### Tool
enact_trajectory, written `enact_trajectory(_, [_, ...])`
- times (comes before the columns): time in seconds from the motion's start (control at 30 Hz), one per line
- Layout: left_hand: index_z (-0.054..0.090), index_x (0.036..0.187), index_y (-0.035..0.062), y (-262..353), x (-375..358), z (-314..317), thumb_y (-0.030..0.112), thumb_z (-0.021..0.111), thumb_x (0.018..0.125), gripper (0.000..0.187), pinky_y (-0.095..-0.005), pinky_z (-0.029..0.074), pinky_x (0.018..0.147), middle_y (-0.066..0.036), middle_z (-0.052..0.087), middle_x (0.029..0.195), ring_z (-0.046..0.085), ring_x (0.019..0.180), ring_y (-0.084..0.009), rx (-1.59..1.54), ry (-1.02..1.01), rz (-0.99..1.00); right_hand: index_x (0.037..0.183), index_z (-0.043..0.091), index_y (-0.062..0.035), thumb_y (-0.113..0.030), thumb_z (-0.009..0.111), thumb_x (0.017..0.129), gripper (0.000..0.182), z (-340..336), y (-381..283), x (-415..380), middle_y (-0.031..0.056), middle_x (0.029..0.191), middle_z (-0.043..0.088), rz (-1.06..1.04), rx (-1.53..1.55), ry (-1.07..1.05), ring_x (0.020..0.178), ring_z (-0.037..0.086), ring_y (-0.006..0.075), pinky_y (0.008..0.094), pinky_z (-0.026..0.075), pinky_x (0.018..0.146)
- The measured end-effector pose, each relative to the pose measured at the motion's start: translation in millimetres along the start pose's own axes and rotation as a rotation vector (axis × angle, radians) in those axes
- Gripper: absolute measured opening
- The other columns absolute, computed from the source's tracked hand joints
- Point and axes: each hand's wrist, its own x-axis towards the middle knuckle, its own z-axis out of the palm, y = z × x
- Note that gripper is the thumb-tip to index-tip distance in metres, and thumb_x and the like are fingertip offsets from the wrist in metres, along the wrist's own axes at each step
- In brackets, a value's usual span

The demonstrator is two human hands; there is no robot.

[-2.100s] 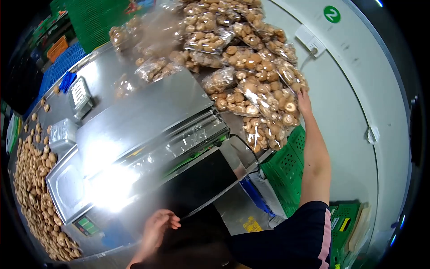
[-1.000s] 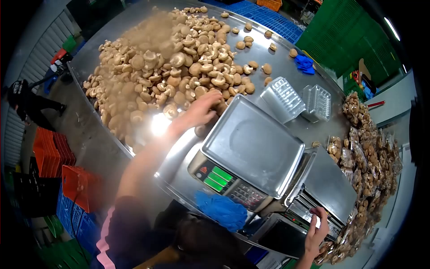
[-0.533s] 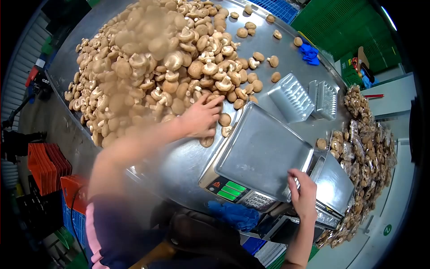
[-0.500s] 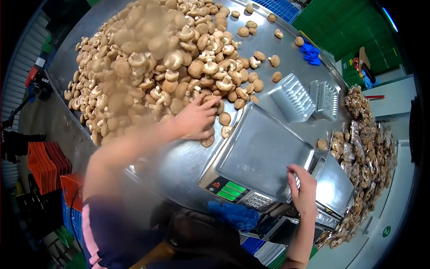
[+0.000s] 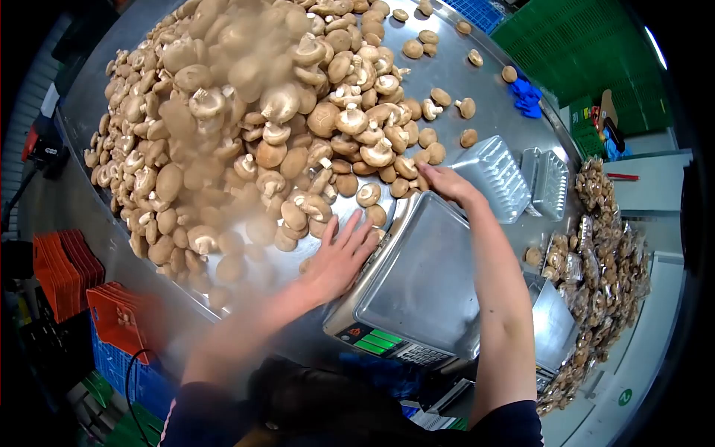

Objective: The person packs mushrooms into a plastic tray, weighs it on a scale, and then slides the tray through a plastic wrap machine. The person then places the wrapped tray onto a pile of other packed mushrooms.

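My left hand lies with fingers spread at the left side of the weighing scale, by a few loose shiitake mushrooms. My right arm crosses over the right part of the scale's metal pan. At the scale's far corner, my right hand reaches with outstretched fingers to the edge of the mushroom pile, its fingertips close to mushroom caps; some of its fingers are hidden. Nothing shows in either hand. The pan carries no mushrooms.
Stacked clear plastic trays stand right of the scale. Packed mushrooms are heaped along the right side. A blue glove lies near the table's far edge. Orange crates stand at lower left; green crates stand at the back.
My right hand has moved from the scale's right edge to its far corner. My left hand has drawn back from the pile towards the scale's left side. Several mushrooms have shifted on the table.
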Motion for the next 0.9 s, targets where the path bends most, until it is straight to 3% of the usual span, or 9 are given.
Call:
enact_trajectory(0.03, [0.044,0.134,0.0078,-1,7,4,0.017,0.069,0.075,0.064,-0.0585,0.017,0.111,-0.019,0.034,0.145,0.023,0.139,-0.0406,-0.036,0.012,-0.032,0.109,0.064,0.0007,-0.056,0.041,0.096,0.063,12,-18,-5,0.0127,0.095,0.067,-0.226,0.027,0.083,0.085,0.060,0.0232,0.0360,0.046,0.080])
enact_trajectory(0.1, [0.044,0.135,0.0105,-3,18,10,0.017,0.069,0.075,0.066,-0.0567,0.017,0.112,-0.019,0.035,0.145,0.024,0.139,-0.0402,-0.105,0.023,-0.101,0.117,0.058,0.0056,-0.063,0.049,0.089,0.074,16,-46,-3,0.0187,0.105,0.065,-0.194,-0.045,-0.109,0.093,0.063,0.0242,0.0362,0.047,0.084])
enact_trajectory(0.27, [0.059,0.123,0.0132,-6,22,25,0.020,0.073,0.073,0.053,-0.0550,0.019,0.112,-0.027,0.038,0.137,0.029,0.136,-0.0418,-0.101,0.087,-0.157,0.084,0.067,0.0104,-0.066,0.069,0.066,0.079,37,-99,-12,0.0253,0.090,0.067,-0.232,-0.473,-0.308,0.085,0.068,0.0311,0.0378,0.052,0.078])
enact_trajectory(0.43, [0.062,0.113,0.0100,-16,11,13,0.025,0.075,0.067,0.050,-0.0516,0.022,0.113,-0.024,0.046,0.126,0.038,0.126,-0.0415,-0.086,0.136,-0.117,0.096,0.064,0.0149,-0.055,0.069,0.073,0.074,103,-106,-49,0.0336,0.109,0.061,-0.339,-0.530,0.159,0.100,0.063,0.0374,0.0371,0.049,0.090])
enact_trajectory(0.5, [0.062,0.108,0.0093,-16,-3,-3,0.026,0.074,0.067,0.046,-0.0522,0.023,0.112,-0.024,0.048,0.122,0.040,0.124,-0.0413,-0.054,0.106,-0.125,0.134,0.026,0.0210,-0.040,0.075,0.074,0.098,108,-113,-71,0.0351,0.114,0.057,-0.020,-0.169,-0.129,0.111,0.056,0.0412,0.0347,0.045,0.097])
enact_trajectory(0.57, [0.063,0.109,0.0081,-20,-19,-8,0.028,0.072,0.069,0.045,-0.0531,0.025,0.111,-0.020,0.053,0.120,0.045,0.120,-0.0398,0.016,0.153,-0.117,0.128,0.036,0.0155,-0.043,0.074,0.075,0.088,156,-82,-71,0.0374,0.113,0.055,-0.229,0.083,0.072,0.104,0.059,0.0445,0.0409,0.048,0.093])
enact_trajectory(0.7, [0.065,0.102,0.0052,-48,-64,-12,0.026,0.071,0.067,0.041,-0.0534,0.031,0.108,-0.015,0.059,0.115,0.051,0.117,-0.0352,0.045,0.300,-0.062,0.141,0.013,0.0071,-0.020,0.071,0.078,0.089,195,-112,-109,0.0420,0.131,0.032,-0.196,0.191,0.078,0.122,0.039,0.0526,0.0512,0.035,0.105])
enact_trajectory(0.77, [0.065,0.101,0.0043,-44,-73,-50,0.021,0.068,0.070,0.036,-0.0531,0.030,0.108,-0.014,0.061,0.112,0.051,0.118,-0.0336,0.159,-0.009,-0.313,0.142,0.014,0.0079,-0.021,0.071,0.078,0.090,215,-121,-118,0.0435,0.134,0.028,-0.390,0.273,0.109,0.124,0.036,0.0541,0.0509,0.031,0.108])
enact_trajectory(0.9, [0.061,0.109,0.0040,-18,-68,-108,0.015,0.063,0.080,0.031,-0.0526,0.025,0.109,-0.014,0.059,0.120,0.049,0.120,-0.0357,0.008,-0.168,-0.686,0.144,0.019,0.0073,-0.014,0.066,0.081,0.081,218,-157,-141,0.0419,0.143,0.018,-0.616,0.279,0.065,0.133,0.027,0.0522,0.0458,0.028,0.112])
